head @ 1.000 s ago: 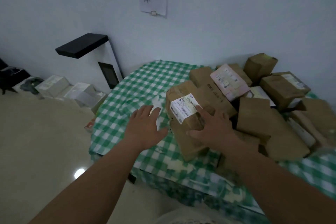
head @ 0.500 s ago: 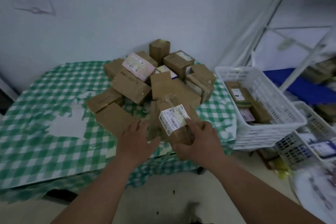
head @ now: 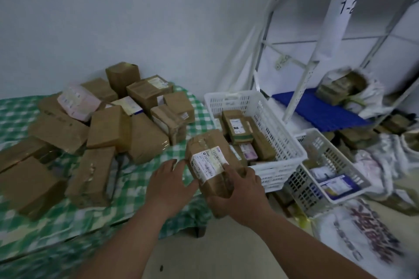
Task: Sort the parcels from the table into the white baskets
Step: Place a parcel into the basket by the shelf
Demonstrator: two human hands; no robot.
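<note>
A brown taped parcel with a white shipping label [head: 209, 161] is lifted over the table's right front corner, just left of the nearer white basket [head: 281, 140]. My right hand [head: 241, 190] grips its near end from the right, fingers curled under it. My left hand [head: 169, 182] lies flat against its left side with straight fingers. Several brown parcels [head: 106, 124] are piled on the green checked tablecloth [head: 136, 188]. The nearer basket holds several parcels. A second white basket [head: 328, 165] stands lower to its right with flat packets inside.
A white metal shelf rack [head: 301, 88] with a blue board [head: 317, 111] stands behind the baskets. White bags and more parcels [head: 374, 165] lie on the floor at right. A pale wall backs the table. Bare floor lies in front of me.
The parcel has come off the pile and moved right, toward the nearer basket, with both hands on it. My view has swung right, from the table's left side to the baskets and rack.
</note>
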